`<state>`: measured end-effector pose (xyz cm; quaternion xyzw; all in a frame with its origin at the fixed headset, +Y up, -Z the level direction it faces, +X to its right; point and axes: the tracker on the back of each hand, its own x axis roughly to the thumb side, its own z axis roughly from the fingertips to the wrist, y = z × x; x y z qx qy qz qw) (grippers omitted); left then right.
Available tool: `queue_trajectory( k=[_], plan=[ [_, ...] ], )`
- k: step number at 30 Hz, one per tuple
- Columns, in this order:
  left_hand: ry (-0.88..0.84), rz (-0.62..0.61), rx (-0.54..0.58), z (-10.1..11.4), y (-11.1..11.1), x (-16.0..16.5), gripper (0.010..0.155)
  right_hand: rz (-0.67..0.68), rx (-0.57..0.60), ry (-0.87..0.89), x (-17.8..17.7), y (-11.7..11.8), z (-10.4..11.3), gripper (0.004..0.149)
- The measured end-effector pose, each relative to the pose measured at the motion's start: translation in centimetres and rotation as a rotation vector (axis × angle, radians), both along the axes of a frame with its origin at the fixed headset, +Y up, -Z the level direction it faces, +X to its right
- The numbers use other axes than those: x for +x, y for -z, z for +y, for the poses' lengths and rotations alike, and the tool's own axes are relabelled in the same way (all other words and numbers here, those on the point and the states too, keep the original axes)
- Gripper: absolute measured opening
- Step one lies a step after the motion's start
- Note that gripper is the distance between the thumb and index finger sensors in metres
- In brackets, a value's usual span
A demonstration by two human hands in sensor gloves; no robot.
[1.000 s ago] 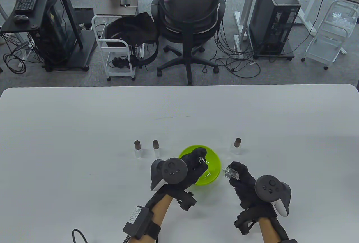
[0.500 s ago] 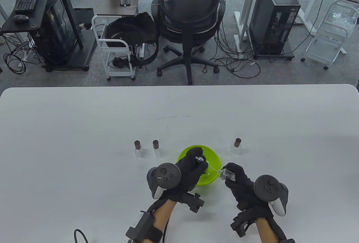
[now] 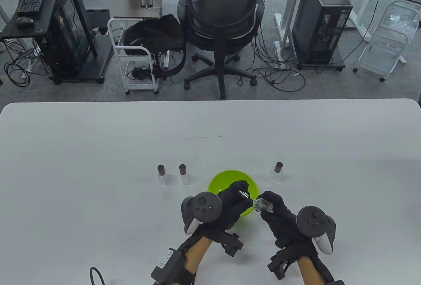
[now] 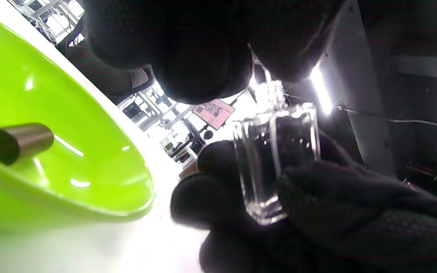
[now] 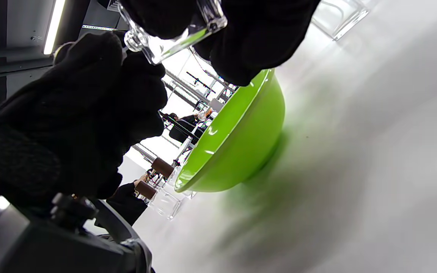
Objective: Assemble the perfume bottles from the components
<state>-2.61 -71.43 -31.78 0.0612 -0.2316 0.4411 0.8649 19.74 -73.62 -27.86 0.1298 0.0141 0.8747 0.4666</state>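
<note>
Black gloves covered both hands. The right hand (image 3: pixel 279 214) gripped a small clear glass bottle (image 3: pixel 263 205), tipped sideways, near the front edge of the bench (image 3: pixel 98 140). The left hand (image 3: pixel 230 201) pinched a tiny sprayer piece (image 3: pixel 243 194) right at the bottle's neck. The glass looked smooth, slippery and easy to break, so holding its flat sides seemed best. The sprayer's thin tube probably bends easily. Just behind the hands sat a green bowl (image 3: pixel 218 179) with a brown cap (image 4: pixel 13 142) inside. Three finished bottles stood farther back: two (image 3: pixel 161 175) (image 3: pixel 183 174) on the left and one (image 3: pixel 277 171) on the right.
</note>
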Motion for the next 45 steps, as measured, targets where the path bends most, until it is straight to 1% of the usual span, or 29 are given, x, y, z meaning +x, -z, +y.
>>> queue_trajectory(
  k=[3,5,8,11,13,17,19,21,24,26,27,30,34,36,40,42,45],
  plan=[
    [0.043,-0.017,-0.017,-0.1,0.0,0.3,0.061,0.009,0.006,-0.011,-0.2,-0.1,0.1,0.059],
    [0.045,-0.01,-0.007,-0.1,0.0,0.3,0.061,0.006,0.021,-0.035,-0.2,-0.1,0.1,0.059],
    [0.045,-0.019,-0.023,-0.1,0.1,0.3,0.061,0.014,0.025,-0.033,-0.2,-0.1,0.1,0.059],
    [0.058,-0.016,-0.029,-0.1,0.1,0.3,0.059,0.014,0.045,-0.071,-0.5,-0.3,0.2,0.059],
    [0.066,-0.011,-0.023,-0.1,0.1,0.3,0.058,0.014,0.05,-0.09,-0.5,-0.3,0.1,0.059],
    [0.054,-0.012,-0.014,0.0,-0.1,0.5,0.048,0.006,0.05,-0.099,-0.6,-0.3,0.1,0.059],
    [0.081,-0.035,-0.006,0.2,-0.2,0.6,0.046,-0.014,0.064,-0.122,-0.6,-0.3,0.0,0.059],
    [0.077,-0.059,0.006,0.4,-0.4,0.6,0.044,-0.021,0.057,-0.1,-0.3,-0.2,-0.1,0.059],
    [0.021,-0.104,-0.013,0.3,-0.3,0.4,0.045,-0.012,0.037,-0.041,0.0,-0.1,-0.1,0.059],
    [-0.005,-0.131,-0.026,0.1,-0.2,0.4,0.046,-0.008,0.038,-0.039,0.0,-0.1,0.0,0.059],
    [-0.008,-0.134,-0.026,0.0,-0.2,0.4,0.046,-0.007,0.04,-0.04,0.0,-0.1,0.0,0.059],
    [0.011,-0.094,-0.025,-0.1,-0.2,0.6,0.048,-0.005,0.058,-0.061,-0.1,-0.2,0.1,0.059],
    [0.097,-0.027,0.009,0.1,-0.5,0.9,0.051,-0.03,0.077,-0.084,-0.1,-0.2,0.0,0.059],
    [0.152,0.009,0.045,0.2,-0.8,1.0,0.049,-0.043,0.082,-0.091,0.0,-0.2,0.1,0.058],
    [0.223,-0.032,0.107,0.4,-1.2,1.4,0.043,-0.062,0.077,-0.113,-0.1,-0.2,0.0,0.058],
    [0.211,-0.061,0.148,0.4,-1.2,1.6,0.04,-0.063,0.073,-0.108,-0.1,-0.2,0.0,0.058],
    [0.149,-0.07,0.108,0.2,-0.9,1.4,0.038,-0.066,0.075,-0.111,0.1,-0.1,0.0,0.058]
  ],
)
